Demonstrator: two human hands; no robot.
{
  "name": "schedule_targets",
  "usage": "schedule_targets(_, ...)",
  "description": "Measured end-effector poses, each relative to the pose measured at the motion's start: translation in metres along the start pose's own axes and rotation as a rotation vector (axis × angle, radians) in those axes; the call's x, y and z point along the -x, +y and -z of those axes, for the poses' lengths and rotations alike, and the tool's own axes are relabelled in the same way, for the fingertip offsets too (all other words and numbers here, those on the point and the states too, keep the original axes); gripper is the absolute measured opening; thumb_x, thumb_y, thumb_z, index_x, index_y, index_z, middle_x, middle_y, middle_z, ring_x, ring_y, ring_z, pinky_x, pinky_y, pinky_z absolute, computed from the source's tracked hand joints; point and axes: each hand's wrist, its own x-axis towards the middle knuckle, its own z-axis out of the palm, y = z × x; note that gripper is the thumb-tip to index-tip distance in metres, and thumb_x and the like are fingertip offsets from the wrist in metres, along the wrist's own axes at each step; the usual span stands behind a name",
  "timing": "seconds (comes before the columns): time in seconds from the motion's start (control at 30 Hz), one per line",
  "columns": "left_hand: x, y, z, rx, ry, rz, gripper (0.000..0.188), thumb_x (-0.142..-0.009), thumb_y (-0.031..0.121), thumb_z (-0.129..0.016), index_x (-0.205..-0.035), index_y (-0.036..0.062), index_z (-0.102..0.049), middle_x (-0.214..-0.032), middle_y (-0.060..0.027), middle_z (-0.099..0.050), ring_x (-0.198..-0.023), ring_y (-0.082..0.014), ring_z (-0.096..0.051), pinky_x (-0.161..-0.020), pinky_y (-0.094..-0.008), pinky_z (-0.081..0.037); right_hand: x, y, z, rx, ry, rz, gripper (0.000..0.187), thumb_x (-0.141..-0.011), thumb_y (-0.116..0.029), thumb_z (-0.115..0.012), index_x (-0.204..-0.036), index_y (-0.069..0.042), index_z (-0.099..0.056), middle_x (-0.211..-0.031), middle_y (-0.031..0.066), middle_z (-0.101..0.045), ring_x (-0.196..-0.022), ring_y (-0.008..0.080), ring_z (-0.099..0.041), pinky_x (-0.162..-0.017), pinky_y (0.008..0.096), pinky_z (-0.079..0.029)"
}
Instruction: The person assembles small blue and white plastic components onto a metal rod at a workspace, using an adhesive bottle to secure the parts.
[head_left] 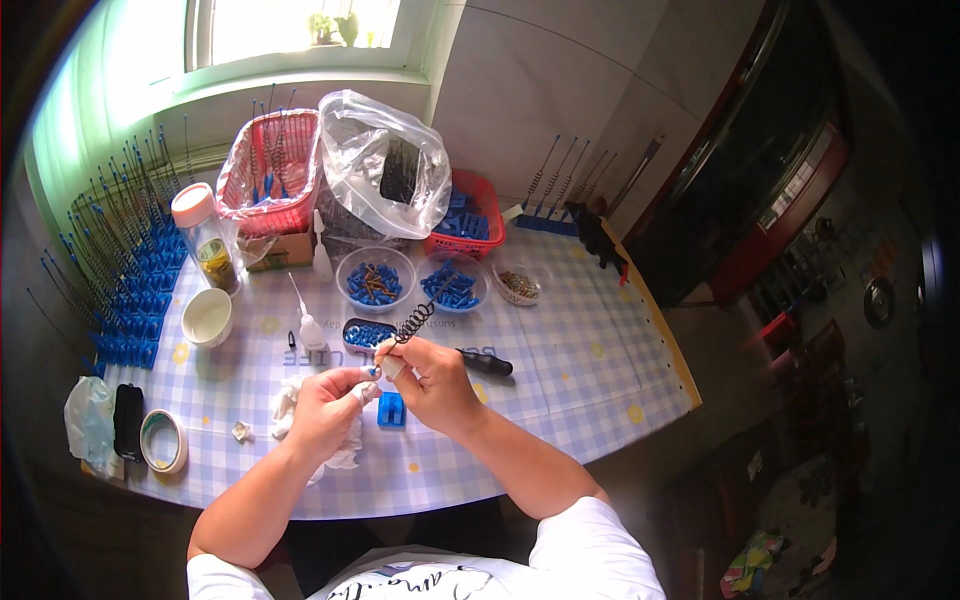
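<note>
Head view: close in, the left hand [325,408] pinches a small blue piece [373,371] near the right hand [436,385], which seems to pinch the near end of a dark wire coil [414,324]. Just below them a glossy, squarish blue block [391,410] sits on the checked-cloth bench [570,400]. The coil's long axis slants away and rightward, right hand nearer, its springy loops beside an oval tray [346,338]; beyond stands a round clear bowl [341,290].

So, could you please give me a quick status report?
Left hand pinching small blue piece. Right hand holding black coiled spring. Blue block lies close by.
</note>
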Motion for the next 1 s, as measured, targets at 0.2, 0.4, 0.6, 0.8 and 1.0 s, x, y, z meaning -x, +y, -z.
schedule_targets(0.2,0.0004,0.0003,-0.0017,0.03,-0.005,-0.002,0.021,-0.083,0.007,-0.062,-0.102,-0.0013,-0.064,-0.087,-0.0049,-0.066,-0.074,-0.0054,-0.056,-0.064,-0.0205,-0.041,0.0004,0.0014,-0.0004,-0.006,0.001,0.004,0.013,-0.08,0.002,-0.064,-0.093,-0.001,-0.063,-0.083,0.0105,-0.066,-0.072,0.0176,-0.066,-0.062,0.0266,-0.051)
schedule_targets(0.4,-0.0001,-0.0008,0.0006,0.019,-0.008,0.004,0.021,-0.083,0.007,-0.063,-0.103,-0.001,-0.063,-0.088,-0.005,-0.066,-0.075,-0.0056,-0.057,-0.065,-0.0201,-0.041,-0.0016,-0.0042,-0.0008,-0.021,0.011,-0.002,0.003,-0.084,-0.002,-0.059,-0.083,0.001,-0.058,-0.076,0.0138,-0.062,-0.069,0.0281,-0.065,-0.06,0.0328,-0.051)
schedule_targets(0.6,-0.001,-0.0048,0.0037,0.019,-0.014,0.011,0.022,-0.083,0.007,-0.064,-0.104,-0.0009,-0.063,-0.089,-0.005,-0.066,-0.076,-0.0058,-0.057,-0.065,-0.02,-0.041,0.001,0.0019,-0.0002,0.011,-0.016,-0.015,0.012,-0.08,0.001,-0.064,-0.092,-0.001,-0.063,-0.082,0.0103,-0.065,-0.07,0.0175,-0.066,-0.062,0.0263,-0.051)
schedule_targets(0.8,-0.0006,-0.0027,0.0015,0.022,-0.012,0.003,0.021,-0.083,0.008,-0.064,-0.103,-0.0007,-0.064,-0.087,-0.0039,-0.066,-0.074,-0.0044,-0.055,-0.063,-0.0195,-0.04,0.0008,0.0023,-0.0005,0.012,-0.015,-0.005,0.012,-0.08,0.001,-0.064,-0.092,0.0,-0.062,-0.082,0.0106,-0.065,-0.073,0.0185,-0.066,-0.063,0.0269,-0.052)
schedule_targets(1.0,-0.0001,-0.0012,-0.001,0.023,-0.002,-0.009,0.019,-0.084,0.009,-0.064,-0.101,-0.0005,-0.065,-0.086,-0.0031,-0.066,-0.071,-0.0031,-0.053,-0.061,-0.019,-0.039,0.0006,0.0016,-0.0002,0.007,-0.016,-0.008,0.012,-0.08,0.001,-0.064,-0.092,-0.001,-0.063,-0.082,0.0107,-0.065,-0.073,0.0196,-0.066,-0.064,0.0276,-0.052)
